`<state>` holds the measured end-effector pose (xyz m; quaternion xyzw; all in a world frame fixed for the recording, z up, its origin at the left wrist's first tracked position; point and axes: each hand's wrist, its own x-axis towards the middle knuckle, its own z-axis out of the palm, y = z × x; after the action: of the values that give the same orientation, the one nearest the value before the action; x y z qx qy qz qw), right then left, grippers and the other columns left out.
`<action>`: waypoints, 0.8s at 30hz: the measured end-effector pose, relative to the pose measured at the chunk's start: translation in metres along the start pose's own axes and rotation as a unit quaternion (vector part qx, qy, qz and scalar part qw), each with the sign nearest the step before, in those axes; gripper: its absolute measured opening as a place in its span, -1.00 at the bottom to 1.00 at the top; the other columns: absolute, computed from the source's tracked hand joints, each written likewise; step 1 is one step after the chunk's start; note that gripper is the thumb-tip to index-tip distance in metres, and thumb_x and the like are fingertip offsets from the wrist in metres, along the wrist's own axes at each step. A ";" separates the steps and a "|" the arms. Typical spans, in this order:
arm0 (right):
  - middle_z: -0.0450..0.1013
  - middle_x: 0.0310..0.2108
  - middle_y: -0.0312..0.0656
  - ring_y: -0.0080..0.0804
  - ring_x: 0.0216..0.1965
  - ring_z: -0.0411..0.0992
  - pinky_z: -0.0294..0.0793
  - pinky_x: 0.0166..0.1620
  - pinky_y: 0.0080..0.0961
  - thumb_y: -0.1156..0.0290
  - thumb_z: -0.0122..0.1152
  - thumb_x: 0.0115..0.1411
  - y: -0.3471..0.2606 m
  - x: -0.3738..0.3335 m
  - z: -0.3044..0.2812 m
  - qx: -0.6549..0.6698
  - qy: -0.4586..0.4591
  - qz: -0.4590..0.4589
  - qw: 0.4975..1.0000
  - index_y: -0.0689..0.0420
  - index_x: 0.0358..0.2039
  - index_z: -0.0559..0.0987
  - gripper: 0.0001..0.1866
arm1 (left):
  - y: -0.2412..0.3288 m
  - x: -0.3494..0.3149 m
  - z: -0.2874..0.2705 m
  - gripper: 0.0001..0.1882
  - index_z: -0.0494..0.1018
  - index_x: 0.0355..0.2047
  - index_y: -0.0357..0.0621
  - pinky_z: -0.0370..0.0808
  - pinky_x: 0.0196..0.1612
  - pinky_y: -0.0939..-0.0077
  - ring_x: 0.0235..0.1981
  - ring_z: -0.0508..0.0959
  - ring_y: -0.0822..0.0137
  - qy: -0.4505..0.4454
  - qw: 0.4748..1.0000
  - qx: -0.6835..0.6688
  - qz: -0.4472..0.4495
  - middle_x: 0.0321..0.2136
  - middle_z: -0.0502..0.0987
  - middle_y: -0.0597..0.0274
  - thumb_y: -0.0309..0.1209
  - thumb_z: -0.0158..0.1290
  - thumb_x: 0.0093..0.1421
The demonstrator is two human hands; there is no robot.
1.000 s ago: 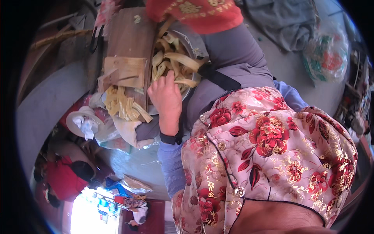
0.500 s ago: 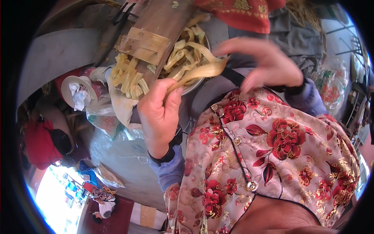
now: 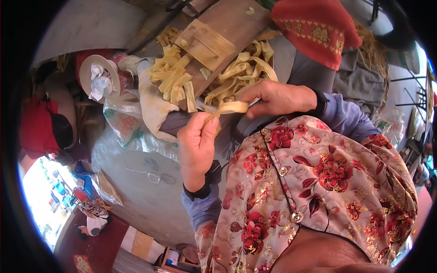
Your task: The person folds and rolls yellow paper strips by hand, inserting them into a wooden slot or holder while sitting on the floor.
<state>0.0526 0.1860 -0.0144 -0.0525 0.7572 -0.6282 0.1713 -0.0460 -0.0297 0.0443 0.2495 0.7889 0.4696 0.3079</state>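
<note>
My left hand [image 3: 198, 145] is closed, pinching one end of a pale yellow corn husk strip [image 3: 233, 107] between thumb and fingers. At the strip's other end my right hand [image 3: 287, 99] is closed round a thin shiny metal tool [image 3: 255, 102], mostly hidden in the fingers. Tool and husk touch there. Just beyond my hands, a heap of curled husks [image 3: 243, 73] lies in a container. Flat husk strips [image 3: 170, 75] are piled left of a wooden board [image 3: 241, 22]. On that board rests a small wooden block with a row of fine, needle-like lines [image 3: 207, 43].
A red cloth with gold print [image 3: 314, 32] hangs at the far right of the board. To the left, a pale round container [image 3: 114, 75] holds crumpled paper, near a clear plastic bag [image 3: 125, 120]. Another person [image 3: 95, 223] is at the lower left.
My right hand has come left and down onto the husk's free end, and the metal tool now shows in it. The left hand keeps its hold. The view has shifted.
</note>
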 end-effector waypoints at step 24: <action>0.26 -0.79 -0.34 -0.65 -0.71 0.21 0.22 -0.60 -0.61 0.41 0.01 0.21 0.005 0.010 -0.021 0.135 -0.002 0.153 0.979 0.21 -0.40 0.58 -0.80 | -0.037 0.104 0.049 -0.67 0.46 -0.43 -0.33 0.25 -0.56 0.56 -0.62 0.32 0.55 -0.054 0.996 -0.068 -0.017 -0.68 0.39 0.37 -0.25 -0.06 0.23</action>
<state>0.0367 0.2037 -0.0176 0.0864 0.6639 -0.6911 0.2724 -0.0862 0.0538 -0.0331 0.2395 0.7417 0.5021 0.3747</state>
